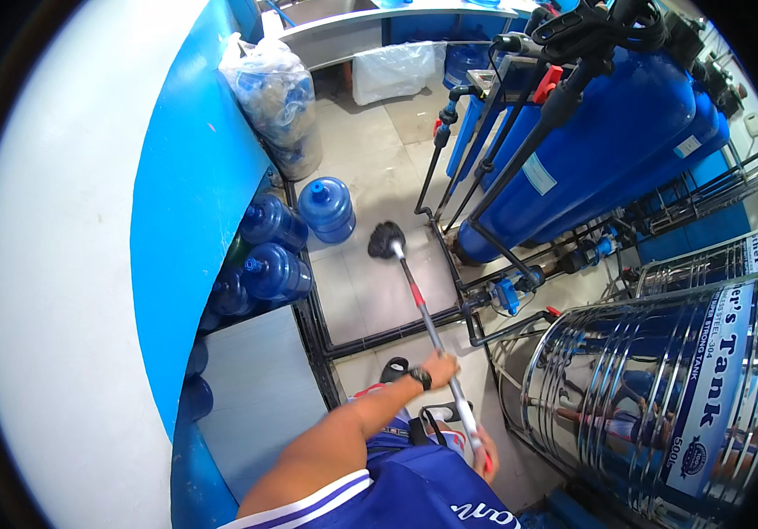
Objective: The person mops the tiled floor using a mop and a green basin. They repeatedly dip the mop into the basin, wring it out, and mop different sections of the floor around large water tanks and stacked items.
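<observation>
A mop with a dark, blurred head rests on the pale floor tiles ahead of me. Its grey and white handle slants back towards my body and has a red collar near the head. My left hand, with a black watch on the wrist, is wrapped around the handle partway down. Close to my body, my right hand grips the handle's near end, by a red part. Left of the mop head stands a blue water jug on the floor.
Several more blue jugs crowd beside the blue wall. A full clear plastic bag stands beyond them. Black pipes cross the floor. At right are tall blue filter tanks, a blue-bodied valve and a shiny steel tank bearing writing.
</observation>
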Action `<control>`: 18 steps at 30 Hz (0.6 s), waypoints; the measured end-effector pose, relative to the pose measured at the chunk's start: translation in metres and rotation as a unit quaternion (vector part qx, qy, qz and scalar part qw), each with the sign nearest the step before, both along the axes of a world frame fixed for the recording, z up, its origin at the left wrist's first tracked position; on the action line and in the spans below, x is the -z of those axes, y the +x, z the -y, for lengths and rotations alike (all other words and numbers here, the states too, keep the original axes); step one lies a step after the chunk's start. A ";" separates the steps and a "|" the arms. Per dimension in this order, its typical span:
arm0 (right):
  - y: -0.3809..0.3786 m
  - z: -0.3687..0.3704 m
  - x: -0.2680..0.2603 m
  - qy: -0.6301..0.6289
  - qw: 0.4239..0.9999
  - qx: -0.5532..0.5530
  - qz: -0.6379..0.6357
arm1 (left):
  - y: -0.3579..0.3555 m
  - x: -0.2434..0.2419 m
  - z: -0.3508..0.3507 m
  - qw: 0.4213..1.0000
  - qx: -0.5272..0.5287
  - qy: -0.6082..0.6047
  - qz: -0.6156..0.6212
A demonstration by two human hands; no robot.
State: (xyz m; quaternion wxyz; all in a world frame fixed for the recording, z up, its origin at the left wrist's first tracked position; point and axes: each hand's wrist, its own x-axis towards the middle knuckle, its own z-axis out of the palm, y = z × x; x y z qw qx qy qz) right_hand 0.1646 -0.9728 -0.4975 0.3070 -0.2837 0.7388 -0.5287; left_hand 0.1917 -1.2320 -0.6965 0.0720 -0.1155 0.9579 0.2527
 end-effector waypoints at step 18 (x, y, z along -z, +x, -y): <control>-0.020 0.291 0.079 -0.070 0.980 -0.069 0.173 | 0.038 -0.077 0.212 0.966 -0.235 -0.015 -0.106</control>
